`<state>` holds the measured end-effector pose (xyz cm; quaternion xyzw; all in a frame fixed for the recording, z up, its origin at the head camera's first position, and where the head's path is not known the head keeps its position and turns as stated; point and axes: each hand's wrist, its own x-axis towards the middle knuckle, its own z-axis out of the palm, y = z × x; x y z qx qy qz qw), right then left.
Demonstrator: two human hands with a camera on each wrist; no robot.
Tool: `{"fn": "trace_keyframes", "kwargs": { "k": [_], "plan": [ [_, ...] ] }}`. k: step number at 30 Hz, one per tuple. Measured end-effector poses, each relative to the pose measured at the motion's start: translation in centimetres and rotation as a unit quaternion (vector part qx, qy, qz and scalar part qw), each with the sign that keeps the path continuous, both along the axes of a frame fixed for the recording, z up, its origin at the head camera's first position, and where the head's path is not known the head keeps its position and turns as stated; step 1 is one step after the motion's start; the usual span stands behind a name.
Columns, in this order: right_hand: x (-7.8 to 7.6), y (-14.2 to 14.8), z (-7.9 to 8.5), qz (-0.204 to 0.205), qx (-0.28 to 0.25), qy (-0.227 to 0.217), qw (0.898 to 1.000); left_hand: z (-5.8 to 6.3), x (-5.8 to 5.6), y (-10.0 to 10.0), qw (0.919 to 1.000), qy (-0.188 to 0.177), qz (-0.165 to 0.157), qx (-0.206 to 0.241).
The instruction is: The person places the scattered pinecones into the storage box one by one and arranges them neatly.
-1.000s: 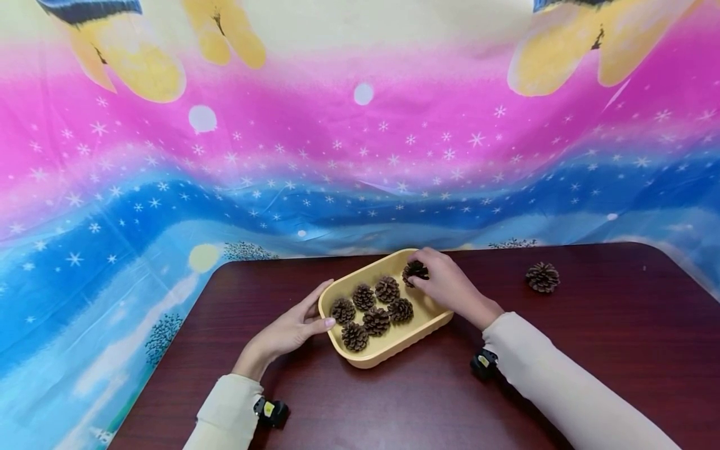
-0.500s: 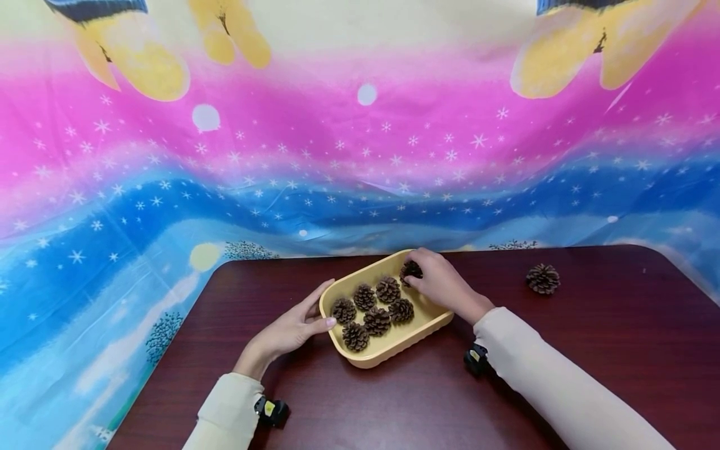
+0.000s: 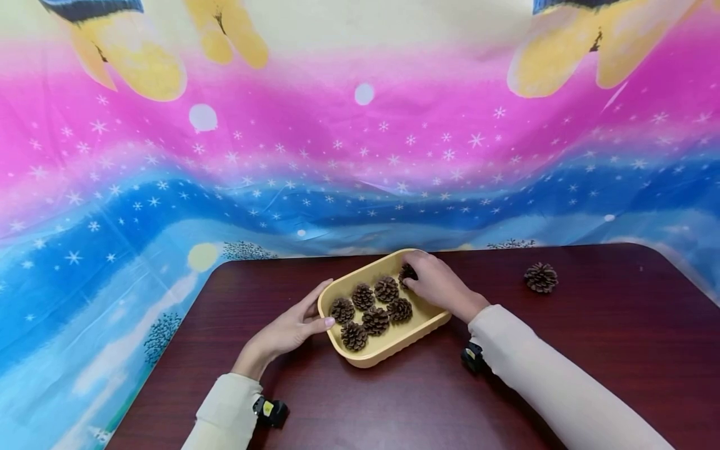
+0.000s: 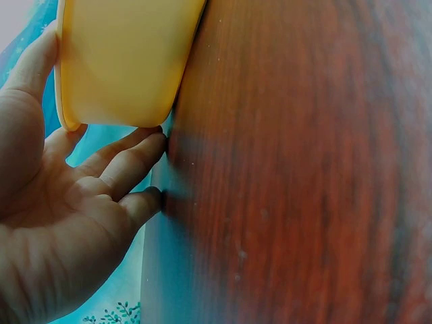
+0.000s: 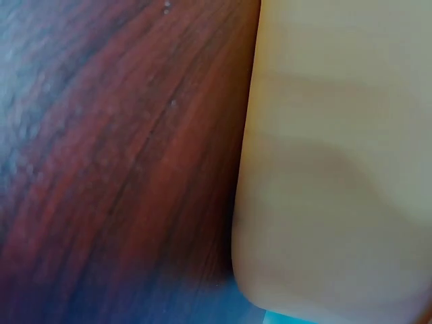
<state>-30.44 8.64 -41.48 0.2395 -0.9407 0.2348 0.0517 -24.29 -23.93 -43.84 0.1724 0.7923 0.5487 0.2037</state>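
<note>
A yellow rectangular box [image 3: 368, 361] stands slanted on the table, with several brown pine cones [image 3: 375, 320] in its left and middle part. My left hand [image 3: 287, 328] holds the box's left end. Its thumb lies at the rim, and the other fingers [image 4: 128, 162] reach along the outside, low by the table, in the left wrist view. Inside the far right corner, my right hand [image 3: 439, 284] grips another pine cone [image 3: 407, 272], mostly covered by the fingers. The right wrist view shows only the box's outer wall [image 5: 331, 169] and the tabletop; the hand is hidden there.
One more pine cone [image 3: 541, 277] lies on the dark red-brown table [image 3: 590, 350], to the right of the box. A colourful printed cloth [image 3: 337, 206] hangs behind the table's far edge. A small black camera sits at each wrist.
My right hand has shifted slightly left with its pine cone, toward the row of cones in the box. The left hand and box have stayed in place.
</note>
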Motion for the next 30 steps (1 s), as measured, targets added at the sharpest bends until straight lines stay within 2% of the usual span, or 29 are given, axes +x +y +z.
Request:
{"fn": "trace_keyframes", "kwargs": {
  "k": [13,30],
  "plan": [
    [0.02,-0.24,-0.04,-0.001,0.053,0.001,0.999,0.06,0.03,0.03,1.0,-0.003,0.002,0.0],
    [0.23,-0.37,0.04,-0.005,0.065,0.007,0.998,-0.14,-0.13,-0.02,1.0,-0.005,-0.005,0.006]
  ]
}}
